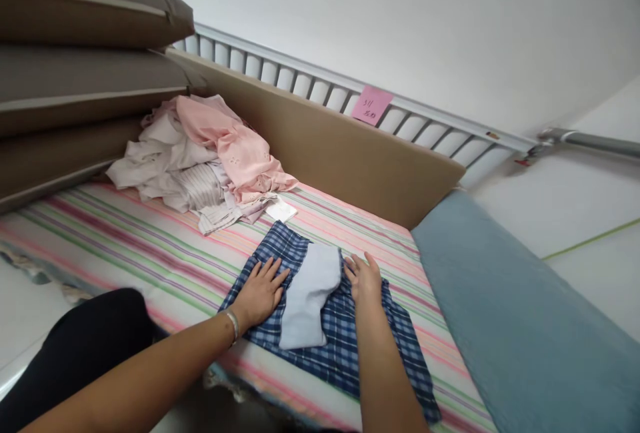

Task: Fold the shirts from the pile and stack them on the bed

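A blue plaid garment point(340, 326) lies spread on the striped bedding, and its kind is not clear from here. On top of it rests a pale bluish-white piece of cloth point(311, 293) with a curved outline. My left hand point(261, 291) lies flat on the plaid fabric just left of the pale cloth, fingers spread. To the right of that cloth, my right hand point(363, 276) is over the plaid fabric with its fingers apart and slightly bent. Neither hand grips anything visible.
Pink and white clothes point(215, 153) lie heaped at the back left, beside stacked brown cushions point(90, 79). A small white item point(281, 209) sits near the heap. Behind stand a brown board point(340, 146) and a radiator point(280, 76) with a pink note point(372, 105). A blue-grey panel point(520, 299) borders the right.
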Motion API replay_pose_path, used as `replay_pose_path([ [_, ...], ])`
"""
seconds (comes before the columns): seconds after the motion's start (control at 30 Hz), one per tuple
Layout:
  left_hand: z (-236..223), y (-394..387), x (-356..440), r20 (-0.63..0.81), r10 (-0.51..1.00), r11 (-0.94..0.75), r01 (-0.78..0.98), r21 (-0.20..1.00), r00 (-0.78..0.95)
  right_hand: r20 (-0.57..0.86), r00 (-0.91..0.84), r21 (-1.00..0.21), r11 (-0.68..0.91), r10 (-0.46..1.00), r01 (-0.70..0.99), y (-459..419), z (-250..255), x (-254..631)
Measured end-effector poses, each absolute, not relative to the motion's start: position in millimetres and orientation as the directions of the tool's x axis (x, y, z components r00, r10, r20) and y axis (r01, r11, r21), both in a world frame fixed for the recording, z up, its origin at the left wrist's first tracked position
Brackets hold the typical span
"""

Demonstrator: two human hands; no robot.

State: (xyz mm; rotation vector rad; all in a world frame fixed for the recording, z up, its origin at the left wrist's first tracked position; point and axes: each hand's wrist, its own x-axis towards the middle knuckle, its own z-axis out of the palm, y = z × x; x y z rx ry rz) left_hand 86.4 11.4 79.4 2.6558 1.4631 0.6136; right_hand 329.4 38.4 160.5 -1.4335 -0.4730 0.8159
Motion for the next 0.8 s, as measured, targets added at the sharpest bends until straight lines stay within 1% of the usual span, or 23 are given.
replay_pose_path([
  [0.1, 77, 13, 86, 0.316, 0.817, -0.561, 0.794, 0.236, 0.483, -0.178, 0.610, -0.979, -0.075, 0.772, -0.190, -3, 152, 330],
  [0.13, 76, 14, 86, 0.317, 0.815, -0.563, 0.792, 0.236, 0.485, -0.181, 0.586, -0.982, -0.111, 0.790, -0.154, -19, 145, 327],
  [0.2, 77, 16, 86, 0.317, 0.813, -0.567, 0.789, 0.235, 0.489, -0.219, 0.559, -0.971, -0.235, 0.800, -0.045, -47, 131, 318],
  [0.3, 82, 12, 85, 0.319, 0.807, -0.576, 0.782, 0.239, 0.497, -0.311, 0.570, -0.905, -0.420, 0.761, 0.068, -75, 114, 303],
  [0.37, 86, 1, 80, 0.337, 0.797, -0.588, 0.772, 0.243, 0.501, -0.354, 0.550, -0.872, -0.479, 0.756, 0.097, -85, 109, 294],
  [0.43, 88, -15, 71, 0.365, 0.769, -0.623, 0.744, 0.242, 0.525, -0.372, 0.527, -0.860, -0.498, 0.764, 0.115, -90, 107, 286],
  [0.53, 83, -43, 52, 0.380, 0.724, -0.681, 0.686, 0.257, 0.576, -0.396, 0.483, -0.858, -0.502, 0.781, 0.109, -92, 107, 279],
  [0.6, 77, -58, 41, 0.371, 0.721, -0.688, 0.669, 0.281, 0.586, -0.395, 0.447, -0.875, -0.476, 0.803, 0.083, -92, 109, 276],
  [0.8, 75, -68, 31, 0.342, 0.704, -0.710, 0.632, 0.312, 0.623, -0.263, 0.413, -0.962, -0.267, 0.872, -0.049, -90, 118, 266],
])
